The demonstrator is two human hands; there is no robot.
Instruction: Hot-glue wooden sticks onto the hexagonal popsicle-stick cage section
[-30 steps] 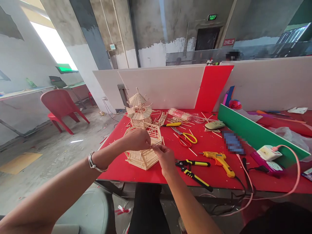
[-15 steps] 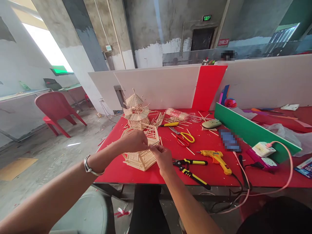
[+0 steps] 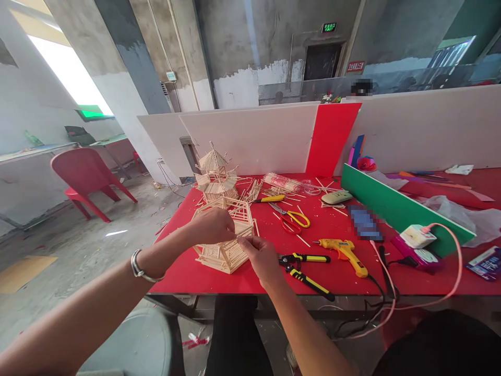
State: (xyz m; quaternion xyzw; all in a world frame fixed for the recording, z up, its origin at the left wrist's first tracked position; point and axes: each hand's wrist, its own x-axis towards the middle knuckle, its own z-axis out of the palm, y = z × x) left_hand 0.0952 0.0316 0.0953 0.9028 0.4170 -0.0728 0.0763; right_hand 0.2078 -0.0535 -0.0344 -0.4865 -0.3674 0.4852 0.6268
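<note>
A hexagonal frame of thin wooden sticks (image 3: 225, 261) stands on the red table near its front edge. My left hand (image 3: 214, 225) is closed over the frame's near left side, knuckles up, hiding part of it. At the frame's right side, my right hand (image 3: 258, 255) pinches with thumb and forefinger. The fingertips of both hands nearly meet, and whatever lies between them is too small to make out. Behind the frame rises a tiered stick pagoda (image 3: 215, 177) with pointed roofs.
Right of the hands lie yellow-black pliers (image 3: 309, 271), a yellow glue gun (image 3: 344, 253), scissors (image 3: 293, 216) and a yellow utility knife (image 3: 272, 199). Bundled sticks (image 3: 282, 183) lie farther back. A phone (image 3: 365, 222), a power strip (image 3: 417, 250) with cables and a green board (image 3: 403, 209) occupy the right.
The whole view has shifted slightly. Both hands stay closed beside the stick frame, with the fingertips nearly together and little visible movement.
</note>
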